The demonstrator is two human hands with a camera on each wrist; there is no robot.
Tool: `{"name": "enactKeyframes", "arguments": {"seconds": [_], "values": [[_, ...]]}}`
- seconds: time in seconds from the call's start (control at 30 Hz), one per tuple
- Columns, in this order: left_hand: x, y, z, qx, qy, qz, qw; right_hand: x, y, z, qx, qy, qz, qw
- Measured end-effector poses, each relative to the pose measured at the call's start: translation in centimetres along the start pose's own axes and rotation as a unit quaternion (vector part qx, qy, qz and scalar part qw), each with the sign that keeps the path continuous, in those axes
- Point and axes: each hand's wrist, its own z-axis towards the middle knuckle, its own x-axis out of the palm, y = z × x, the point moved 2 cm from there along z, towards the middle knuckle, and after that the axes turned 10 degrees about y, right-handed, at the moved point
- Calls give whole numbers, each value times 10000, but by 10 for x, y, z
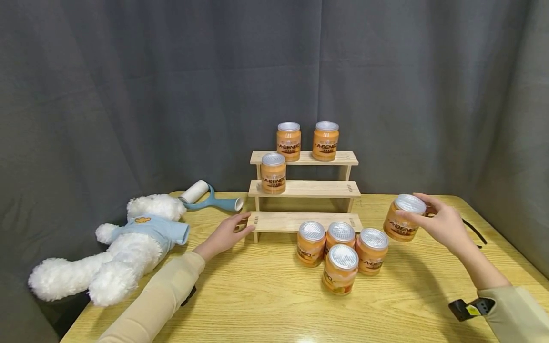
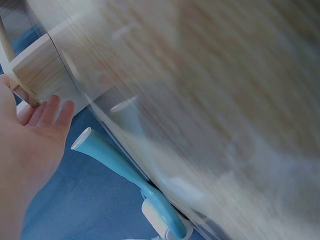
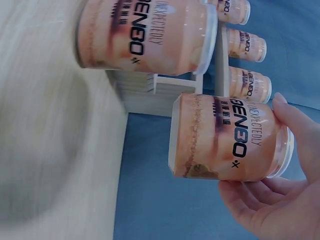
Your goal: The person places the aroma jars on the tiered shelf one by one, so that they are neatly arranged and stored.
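My right hand grips an orange jar with a silver lid, held up to the right of the other jars. In the right wrist view, thumb and fingers lie on opposite sides of this jar near its lid. My left hand rests its fingertips against the left end of the lowest board of a three-tier wooden stand. Its fingers are loosely extended, as the left wrist view shows. Two jars stand on the top tier, and one jar sits at the middle tier's left end.
Several jars cluster on the wooden table before the stand's right half. A white plush toy in a blue shirt lies at the left, by a blue-handled lint roller. A black strap lies behind the right hand.
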Motion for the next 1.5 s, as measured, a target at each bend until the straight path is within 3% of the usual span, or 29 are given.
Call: {"name": "enactKeyframes", "arguments": {"seconds": [0.87,1.5], "values": [[1,0,0,6,-37,21,10000,13,63,37,-122,174,524,9984],[1,0,1,51,-56,50,10000,40,96,71,-419,394,1141,9918]]}}
